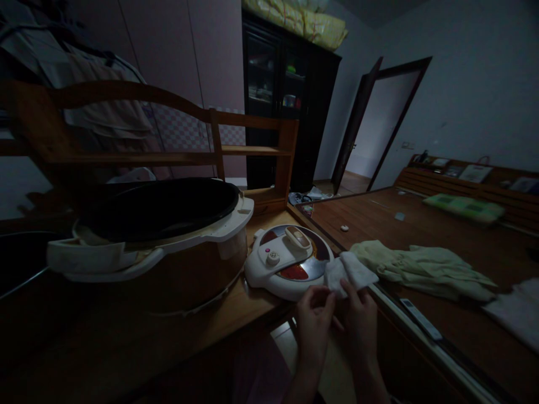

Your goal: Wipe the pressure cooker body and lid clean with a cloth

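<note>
In front of me, a folded white cloth [349, 270] is held up beside the pressure cooker lid. My right hand [361, 314] pinches its lower edge between thumb and fingers. My left hand [314, 314] is closed, its curled fingertips meeting at the cloth's lower left corner. Just beyond my hands, the white and brown pressure cooker lid [275, 266] lies on the wooden desk [229, 325], its handle upward. To the left stands the large cooker body [197, 275], uncovered, with a dark inner pot [168, 207] in it.
A wooden shelf rack [256, 119] rises behind the cooker. On the right, a brown bed surface [337, 216] carries a pale green garment [421, 269], a remote control [421, 318] and a green pillow [463, 207]. A dark cabinet [290, 112] and an open door [357, 123] are farther back.
</note>
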The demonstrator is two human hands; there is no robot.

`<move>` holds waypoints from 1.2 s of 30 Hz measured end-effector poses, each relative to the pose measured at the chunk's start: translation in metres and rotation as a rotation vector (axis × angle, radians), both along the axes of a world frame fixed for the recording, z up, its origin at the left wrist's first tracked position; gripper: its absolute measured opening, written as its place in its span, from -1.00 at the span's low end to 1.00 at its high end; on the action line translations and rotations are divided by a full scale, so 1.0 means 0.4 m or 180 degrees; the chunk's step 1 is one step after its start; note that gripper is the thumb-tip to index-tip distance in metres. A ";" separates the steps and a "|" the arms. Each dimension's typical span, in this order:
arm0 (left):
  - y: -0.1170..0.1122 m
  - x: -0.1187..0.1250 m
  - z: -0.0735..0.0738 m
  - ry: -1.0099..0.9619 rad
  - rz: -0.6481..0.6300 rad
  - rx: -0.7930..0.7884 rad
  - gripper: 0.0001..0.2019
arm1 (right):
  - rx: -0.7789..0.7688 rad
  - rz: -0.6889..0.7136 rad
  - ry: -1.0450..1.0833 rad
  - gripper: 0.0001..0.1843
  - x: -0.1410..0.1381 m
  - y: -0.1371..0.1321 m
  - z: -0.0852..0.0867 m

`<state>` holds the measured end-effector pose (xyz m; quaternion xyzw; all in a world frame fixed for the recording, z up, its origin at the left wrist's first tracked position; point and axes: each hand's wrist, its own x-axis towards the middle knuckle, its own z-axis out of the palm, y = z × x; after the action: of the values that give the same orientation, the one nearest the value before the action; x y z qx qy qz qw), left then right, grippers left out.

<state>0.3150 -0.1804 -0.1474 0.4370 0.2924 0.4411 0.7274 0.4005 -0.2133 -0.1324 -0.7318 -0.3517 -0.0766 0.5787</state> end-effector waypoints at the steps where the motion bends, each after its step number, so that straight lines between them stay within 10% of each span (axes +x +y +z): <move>1: -0.003 -0.009 0.003 0.0042 -0.0008 0.0012 -0.63 | -0.0058 -0.0137 -0.0029 -0.51 0.009 0.001 -0.004; 6: 0.003 -0.126 0.017 0.0513 0.0439 0.0398 -0.66 | -0.0193 -0.0838 -0.0998 -0.46 0.052 0.007 -0.003; 14: 0.117 -0.335 -0.028 0.1825 0.1845 0.1170 -0.63 | -0.0837 0.1098 -0.2242 -0.25 -0.119 0.048 -0.045; 18: 0.137 -0.349 -0.052 0.1961 0.1759 0.1267 -0.62 | -0.0949 0.1472 -0.2685 -0.08 -0.199 0.070 -0.086; 24: 0.140 -0.337 -0.074 0.2074 0.1564 0.1311 -0.65 | -0.0289 0.1210 -0.3023 -0.46 -0.191 0.122 -0.136; 36: 0.154 -0.346 -0.044 0.2508 0.1299 0.1376 -0.68 | -0.0463 0.1766 -0.3094 -0.43 -0.152 0.124 -0.126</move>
<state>0.1765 -0.1189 -0.1651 0.6453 0.5267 0.4263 0.3529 0.3399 -0.1637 -0.1827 -0.5305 -0.7614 -0.2253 0.2967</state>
